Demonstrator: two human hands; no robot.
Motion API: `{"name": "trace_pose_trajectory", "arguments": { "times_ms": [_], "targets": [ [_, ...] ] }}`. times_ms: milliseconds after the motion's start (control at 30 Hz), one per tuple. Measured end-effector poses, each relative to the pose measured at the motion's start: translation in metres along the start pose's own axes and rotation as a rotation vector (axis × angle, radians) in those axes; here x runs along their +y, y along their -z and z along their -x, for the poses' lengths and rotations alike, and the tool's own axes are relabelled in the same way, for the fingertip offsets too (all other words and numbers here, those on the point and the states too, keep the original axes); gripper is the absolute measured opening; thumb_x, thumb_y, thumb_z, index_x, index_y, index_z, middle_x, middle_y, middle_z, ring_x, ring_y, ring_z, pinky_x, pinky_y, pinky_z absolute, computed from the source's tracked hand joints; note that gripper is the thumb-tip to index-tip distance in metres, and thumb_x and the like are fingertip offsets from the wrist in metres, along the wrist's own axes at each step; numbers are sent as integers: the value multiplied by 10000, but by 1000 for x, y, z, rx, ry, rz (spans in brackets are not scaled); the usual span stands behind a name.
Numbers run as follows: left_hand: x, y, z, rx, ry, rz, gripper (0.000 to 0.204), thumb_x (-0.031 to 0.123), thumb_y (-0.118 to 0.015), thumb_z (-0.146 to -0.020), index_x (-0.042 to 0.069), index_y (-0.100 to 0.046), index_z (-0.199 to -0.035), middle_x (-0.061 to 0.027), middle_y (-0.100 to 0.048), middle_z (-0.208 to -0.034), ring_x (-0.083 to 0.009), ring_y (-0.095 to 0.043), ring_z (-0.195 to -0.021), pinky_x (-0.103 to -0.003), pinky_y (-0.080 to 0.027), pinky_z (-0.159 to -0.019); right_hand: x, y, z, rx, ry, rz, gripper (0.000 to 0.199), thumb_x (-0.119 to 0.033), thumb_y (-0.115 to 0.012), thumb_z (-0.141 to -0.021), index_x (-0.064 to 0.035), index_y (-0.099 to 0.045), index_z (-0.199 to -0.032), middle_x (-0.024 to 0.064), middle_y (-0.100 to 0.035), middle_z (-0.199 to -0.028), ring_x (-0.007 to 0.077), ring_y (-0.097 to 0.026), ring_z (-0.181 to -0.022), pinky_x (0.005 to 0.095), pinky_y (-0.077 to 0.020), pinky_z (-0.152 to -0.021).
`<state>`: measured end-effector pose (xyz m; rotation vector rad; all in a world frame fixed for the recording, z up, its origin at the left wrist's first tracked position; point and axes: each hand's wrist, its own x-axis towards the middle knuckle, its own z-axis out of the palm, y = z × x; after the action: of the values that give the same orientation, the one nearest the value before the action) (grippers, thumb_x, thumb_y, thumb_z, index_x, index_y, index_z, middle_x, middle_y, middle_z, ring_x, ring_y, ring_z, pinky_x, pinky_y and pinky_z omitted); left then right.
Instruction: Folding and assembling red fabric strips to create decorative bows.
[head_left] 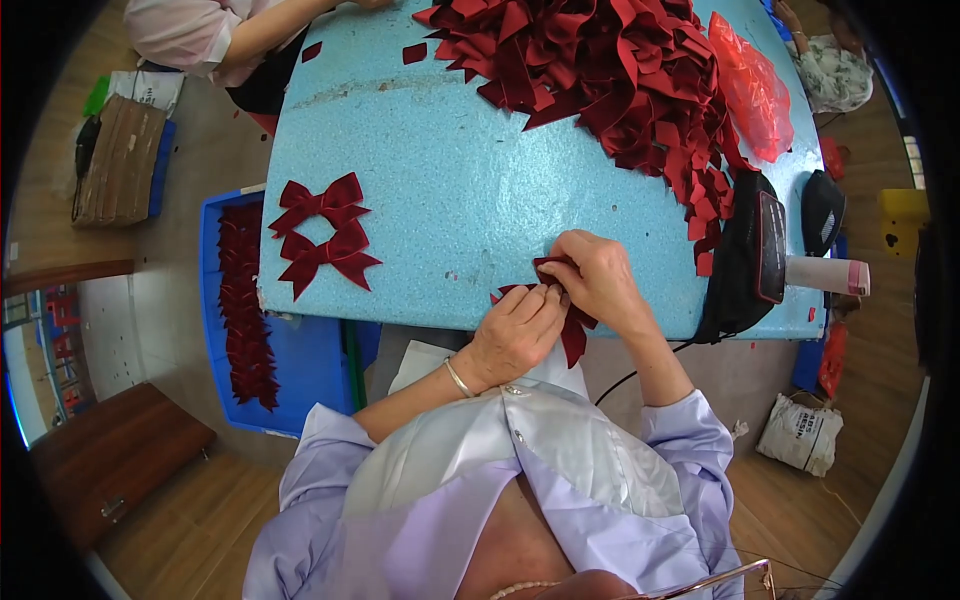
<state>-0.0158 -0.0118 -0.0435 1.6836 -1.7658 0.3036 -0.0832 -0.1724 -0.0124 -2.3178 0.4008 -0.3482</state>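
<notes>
The left hand (515, 335) and the right hand (597, 275) are close together at the near edge of the blue tabletop (450, 180). Both pinch a dark red ribbon piece (568, 318) between fingers and thumbs. One end of it hangs down over the table's edge. The left wrist has a thin bracelet (457, 378).

Two finished red bows (325, 232) lie near the left edge of the tabletop, one just behind the other. A big pile of cut red ribbon pieces (610, 70) covers the far right part. A red plastic bag (752, 88) lies beside the pile. A black glue gun (755, 255) sits at the near right corner.

Down by the left edge stands a blue bin (225, 400) with more red bows. Another person's arm (250, 35) rests at the far left corner.
</notes>
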Motion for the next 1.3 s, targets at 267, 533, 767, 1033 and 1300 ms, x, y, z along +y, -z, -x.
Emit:
{"name": "trace_pose_trajectory", "arguments": {
  "times_ms": [267,533,767,1033,1300],
  "targets": [
    [0,-2,-2,13,18,13,337,86,-612,-716,-67,-668,-1010,-164,-625,-1028,-271,-599,-901,-363,-493,-762,9,-4,1,176,32,75,121,-90,-722,-786,-24,-665,-870,143,-631,-748,298,-600,-626,358,-478,-570],
    [3,4,-3,-5,105,68,329,58,-627,-729,-52,-658,-1038,-130,-607,-1073,-258,-587,-893,-355,-467,-768,-6,31,56,119,112,39,257,-60,-732,-732,-18,-667,-977,129,-633,-898,295,-596,-829,363,-477,-707],
    [0,5,-1,30,276,260,330,23,-662,-741,-12,-642,-1069,-115,-604,-1069,-272,-584,-915,-360,-465,-780,-9,34,78,94,20,117,333,-18,-739,-706,-20,-641,-1025,122,-617,-924,307,-576,-871,384,-468,-739],
    [-35,41,-39,-99,177,241,327,47,-701,-741,39,-641,-1062,-94,-607,-1040,-275,-558,-1027,-403,-425,-865,-9,27,75,86,7,131,317,26,-742,-682,-25,-625,-973,119,-609,-943,320,-565,-873,393,-466,-722],
    [-35,18,-54,-531,-29,172,256,105,-769,-694,87,-594,-880,-48,-590,-934,-246,-528,-920,-385,-363,-816,-2,24,72,161,-25,48,288,43,-707,-732,-21,-618,-998,107,-614,-947,267,-597,-842,338,-485,-681]
  ]
}}
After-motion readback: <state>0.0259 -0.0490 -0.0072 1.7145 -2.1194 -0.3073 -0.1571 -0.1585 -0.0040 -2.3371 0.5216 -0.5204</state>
